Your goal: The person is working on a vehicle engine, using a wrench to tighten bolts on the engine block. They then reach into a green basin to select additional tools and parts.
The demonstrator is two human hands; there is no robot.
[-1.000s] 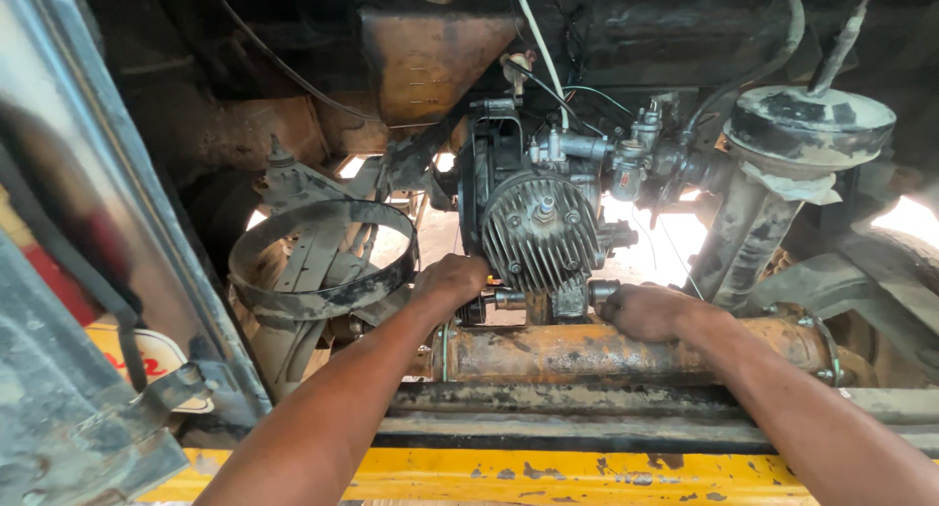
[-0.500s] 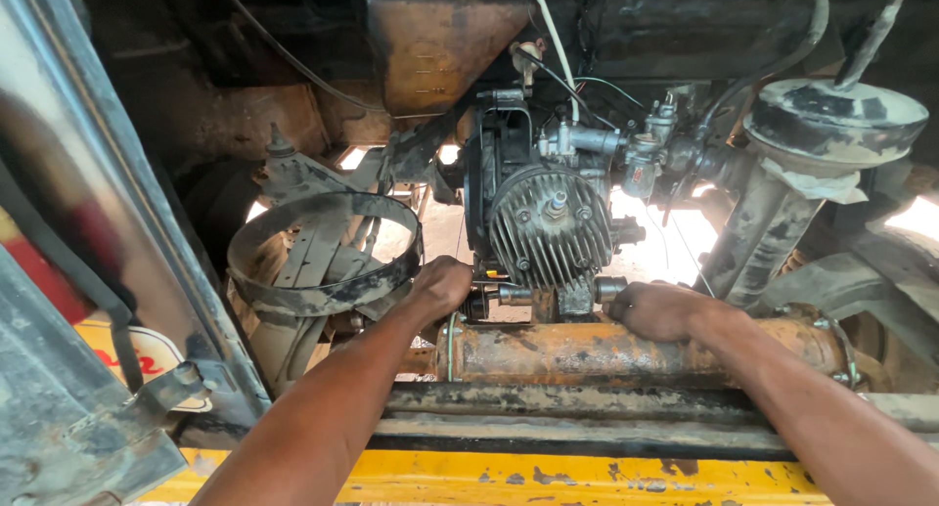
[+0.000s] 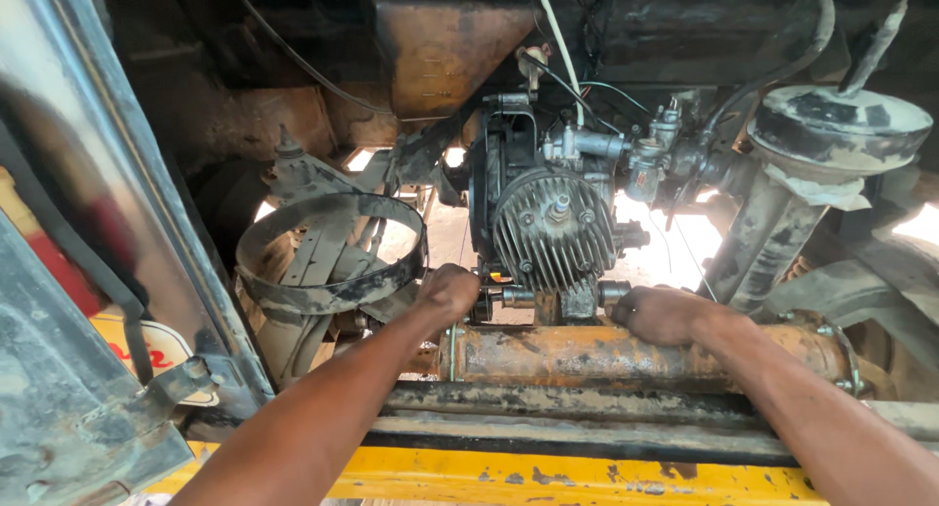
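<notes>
Head view looks down into a grimy engine bay, where a small engine (image 3: 553,227) sits in the middle, its round, ribbed cylinder head of dull grey metal facing the camera, with a bolt at its centre and dark oily casing behind. It stands just above a thick rusty orange-brown tube (image 3: 606,354) that runs crosswise, pitted and flaking.

The left hand (image 3: 448,293) is curled into a fist at the lower left corner of the engine, fingers closed round a small metal fitting there; what exactly it grips is hidden by the knuckles. The right hand (image 3: 663,313) rests at the lower right corner, fingers folded against a short grey stub (image 3: 613,292) that sticks out beneath the fins; whether it clasps it, I cannot tell.

Left of the engine lies a broad, mud-caked metal band (image 3: 333,257) bent into a ring. On the right, a round, dirty canister (image 3: 841,130) stands on a slanted post. A white cable (image 3: 558,46) drops from above. Along the bottom runs a chipped yellow painted beam (image 3: 548,479). At far left, a pale sticker with red marks (image 3: 147,350) clings to a scuffed panel.
</notes>
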